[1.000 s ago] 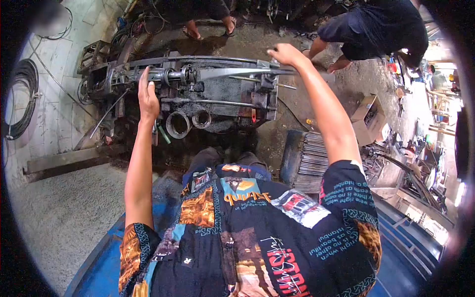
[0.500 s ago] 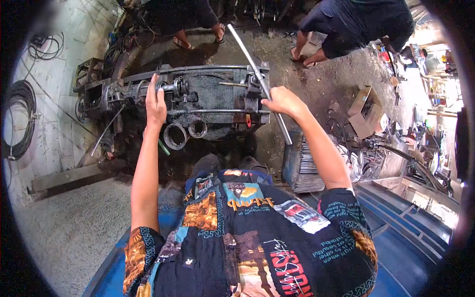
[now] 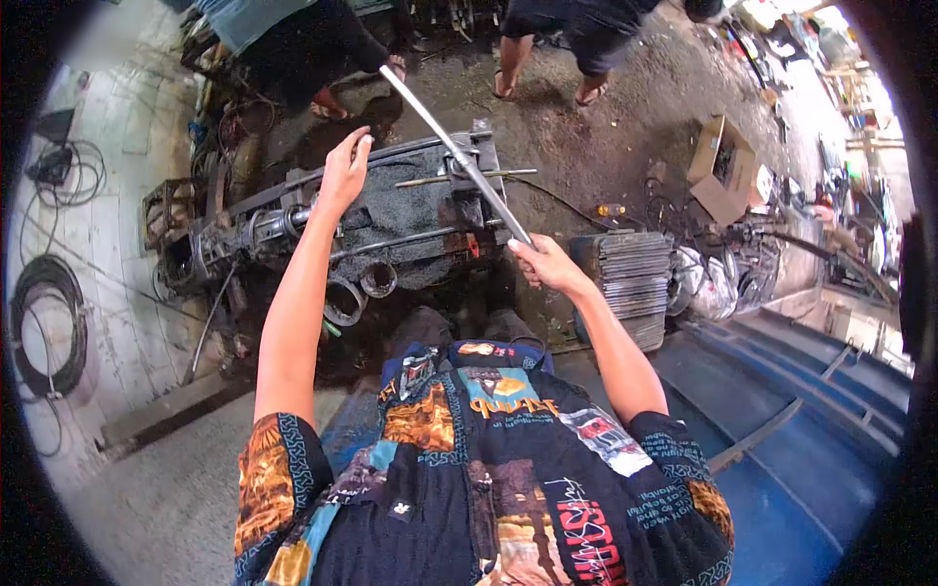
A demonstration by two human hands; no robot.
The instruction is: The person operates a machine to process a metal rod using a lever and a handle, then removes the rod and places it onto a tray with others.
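Rod (image 3: 422, 114) now swings toward 10:30 past the machine's far edge (image 3: 412, 146), right hand (image 3: 550, 266) gripping it, left hand (image 3: 344, 168) loosely open.

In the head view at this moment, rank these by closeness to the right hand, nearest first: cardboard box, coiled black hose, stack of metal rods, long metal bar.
From the right hand:
1. Long metal bar: held in it.
2. Stack of metal rods: just to its right.
3. Cardboard box: farther right, beyond the stack.
4. Coiled black hose: far left, by the pale wall.
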